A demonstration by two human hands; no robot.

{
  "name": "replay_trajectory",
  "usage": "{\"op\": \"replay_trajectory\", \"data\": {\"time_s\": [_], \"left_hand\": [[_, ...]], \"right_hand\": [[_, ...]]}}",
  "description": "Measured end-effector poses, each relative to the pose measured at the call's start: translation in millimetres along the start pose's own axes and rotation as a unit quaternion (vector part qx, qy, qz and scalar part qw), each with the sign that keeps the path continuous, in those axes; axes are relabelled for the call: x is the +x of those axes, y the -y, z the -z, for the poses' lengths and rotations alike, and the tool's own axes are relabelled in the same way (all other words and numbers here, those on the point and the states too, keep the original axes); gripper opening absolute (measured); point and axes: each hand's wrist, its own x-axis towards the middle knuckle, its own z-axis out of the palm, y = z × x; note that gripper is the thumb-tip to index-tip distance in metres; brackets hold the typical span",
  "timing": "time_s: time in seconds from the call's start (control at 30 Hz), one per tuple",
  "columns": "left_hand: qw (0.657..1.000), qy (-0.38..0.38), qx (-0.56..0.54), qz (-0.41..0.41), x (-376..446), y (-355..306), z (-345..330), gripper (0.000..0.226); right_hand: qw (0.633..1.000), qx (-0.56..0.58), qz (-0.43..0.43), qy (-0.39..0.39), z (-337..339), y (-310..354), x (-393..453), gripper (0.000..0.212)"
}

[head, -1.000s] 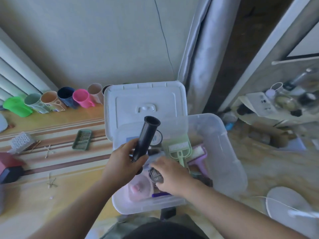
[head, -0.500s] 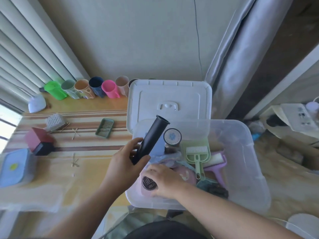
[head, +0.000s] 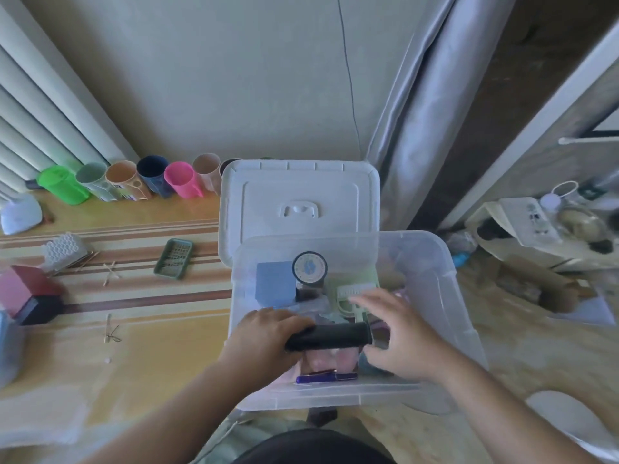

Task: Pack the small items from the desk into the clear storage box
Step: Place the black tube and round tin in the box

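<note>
The clear storage box (head: 445, 296) stands in front of me at the desk's right end, its white lid (head: 299, 195) propped behind it. My left hand (head: 264, 339) grips the left end of a black tube (head: 335, 334) that lies sideways over the box's contents. My right hand (head: 398, 333) hovers inside the box to the right of the tube, fingers spread, holding nothing. Inside are a blue block (head: 275, 284), a round tin (head: 309, 266), a green brush (head: 351, 296) and a purple pen (head: 326, 377).
On the desk (head: 100, 346) to the left lie a green grater tray (head: 174, 258), a white honeycomb holder (head: 62, 249), a red-and-black box (head: 31, 294) and scattered small sticks. A row of coloured cups (head: 134, 180) lines the back edge by the wall.
The black tube went from upright and tilted in my left hand to lying sideways in the box. My right hand let go of the small round item and opened.
</note>
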Motion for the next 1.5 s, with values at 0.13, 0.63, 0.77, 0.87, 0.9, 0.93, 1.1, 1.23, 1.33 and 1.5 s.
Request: {"op": "replay_trajectory", "data": {"time_s": [0.13,0.63,0.77,0.87,0.9,0.93,1.1,1.23,1.33,1.5], "left_hand": [[0.996,0.022,0.017,-0.081,12,-25,-24,0.041],[0.992,0.121,-0.010,-0.041,31,-26,-80,0.049],[0.994,0.083,-0.054,-0.055,29,-22,-68,0.046],[0.994,-0.005,-0.095,-0.045,26,-13,-41,0.040],[0.992,-0.033,-0.117,-0.036,23,-6,-29,0.037],[0.988,-0.057,-0.140,-0.024,19,4,-18,0.035],[0.973,-0.150,-0.150,0.093,-11,86,34,0.029],[0.955,-0.175,-0.120,0.207,-44,159,58,0.026],[0.940,-0.160,-0.127,0.272,-77,218,61,0.026],[0.925,-0.117,-0.141,0.334,-126,307,63,0.028]], "right_hand": [[0.976,-0.206,0.047,0.058,-23,17,0,0.064],[0.965,-0.174,-0.143,0.136,-22,-64,6,0.027],[0.980,-0.143,-0.115,0.073,-22,-58,8,0.044],[0.992,-0.109,-0.056,-0.013,-23,-25,20,0.044],[0.995,-0.094,-0.031,-0.028,-25,-8,28,0.039],[0.997,-0.075,-0.006,-0.034,-27,10,37,0.036],[0.994,-0.051,0.102,-0.003,-49,101,99,0.038],[0.983,-0.098,0.153,0.031,-76,161,157,0.036],[0.978,-0.132,0.148,0.068,-105,201,207,0.037],[0.957,-0.216,0.120,0.150,-159,255,296,0.044]]}}
